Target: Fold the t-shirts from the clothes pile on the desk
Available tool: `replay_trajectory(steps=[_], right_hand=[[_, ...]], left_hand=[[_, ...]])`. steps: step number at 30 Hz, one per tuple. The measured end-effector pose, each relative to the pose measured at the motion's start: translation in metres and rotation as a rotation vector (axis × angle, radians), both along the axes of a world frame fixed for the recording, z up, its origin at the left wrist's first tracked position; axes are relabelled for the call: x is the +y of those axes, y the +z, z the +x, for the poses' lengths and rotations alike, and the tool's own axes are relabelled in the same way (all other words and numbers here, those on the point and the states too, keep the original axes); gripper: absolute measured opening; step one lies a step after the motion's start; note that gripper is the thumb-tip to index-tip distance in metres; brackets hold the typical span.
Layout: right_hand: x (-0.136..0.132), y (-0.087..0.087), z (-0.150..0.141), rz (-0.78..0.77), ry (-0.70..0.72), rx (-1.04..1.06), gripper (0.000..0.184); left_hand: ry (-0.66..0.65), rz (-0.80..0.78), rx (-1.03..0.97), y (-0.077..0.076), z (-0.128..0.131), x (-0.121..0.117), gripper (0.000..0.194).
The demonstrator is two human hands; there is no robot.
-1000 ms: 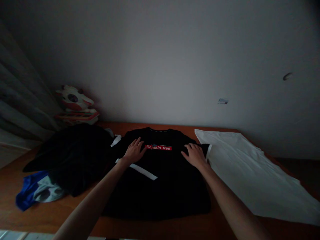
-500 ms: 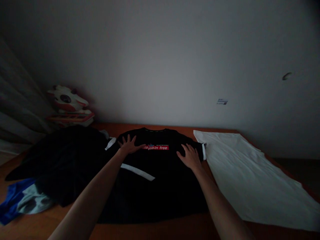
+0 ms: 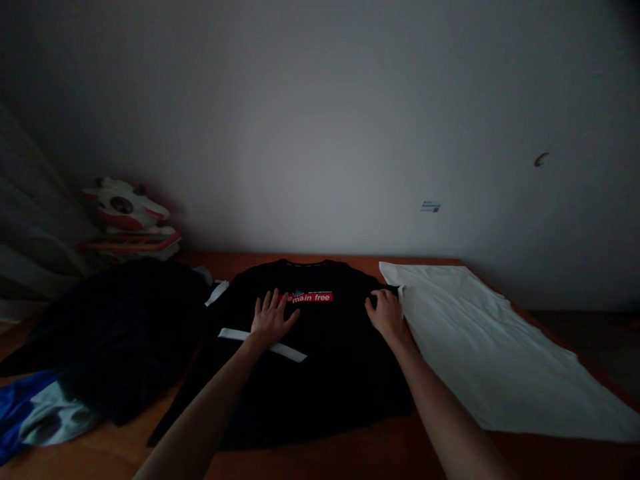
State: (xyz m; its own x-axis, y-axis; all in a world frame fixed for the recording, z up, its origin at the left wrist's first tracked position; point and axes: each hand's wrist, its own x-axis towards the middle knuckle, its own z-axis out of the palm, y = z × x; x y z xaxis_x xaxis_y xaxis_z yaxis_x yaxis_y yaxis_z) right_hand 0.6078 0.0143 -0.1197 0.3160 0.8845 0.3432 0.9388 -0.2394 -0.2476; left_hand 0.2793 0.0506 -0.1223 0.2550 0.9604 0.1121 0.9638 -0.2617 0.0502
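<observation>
A black T-shirt [image 3: 325,360] with a red "Remain free" label [image 3: 309,297] lies spread on the wooden table [image 3: 350,460]. My left hand [image 3: 273,319] rests flat on its chest, fingers spread, just left of the label and above a white stripe [image 3: 265,343]. Over at the shirt's right shoulder, my right hand [image 3: 385,313] presses down with its fingers curled at the sleeve edge; whether it grips the cloth is unclear.
A white cloth [image 3: 490,353] lies flat to the right, touching the shirt. A heap of dark clothes [image 3: 110,327] sits to the left, with a blue and grey garment [image 3: 35,417] beneath. A red and white toy [image 3: 125,220] stands at the back left by a curtain.
My left hand slid down and right from the left shoulder to the chest. My right hand moved right to the sleeve edge, and the white sleeve band there no longer shows.
</observation>
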Motion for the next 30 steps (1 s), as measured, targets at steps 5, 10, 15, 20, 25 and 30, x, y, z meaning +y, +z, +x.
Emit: replay_trajectory(steps=[5,10,15,20,25,30], right_hand=[[0.000,0.006,0.044,-0.069,-0.460,0.186,0.065],[0.006,0.013,0.083,-0.179,-0.341,0.289,0.028],[0.003,0.025,0.075,-0.047,-0.273,0.235,0.032],[-0.025,0.032,0.034,-0.048,0.253,0.172,0.036],[-0.061,0.042,0.009,-0.313,0.616,-0.007,0.039],[-0.082,0.069,0.016,-0.703,0.628,0.251,0.061]], left_hand=[[-0.020,-0.025,0.027,0.004,0.001,-0.001,0.086],[-0.014,-0.014,0.014,0.004,0.001,-0.001,0.087],[-0.016,-0.028,0.018,0.004,0.001,0.000,0.088],[-0.007,-0.027,0.007,0.003,0.001,0.001,0.087],[-0.006,-0.032,0.011,0.002,0.001,0.002,0.087],[-0.006,-0.033,0.010,0.004,0.002,0.001,0.086]])
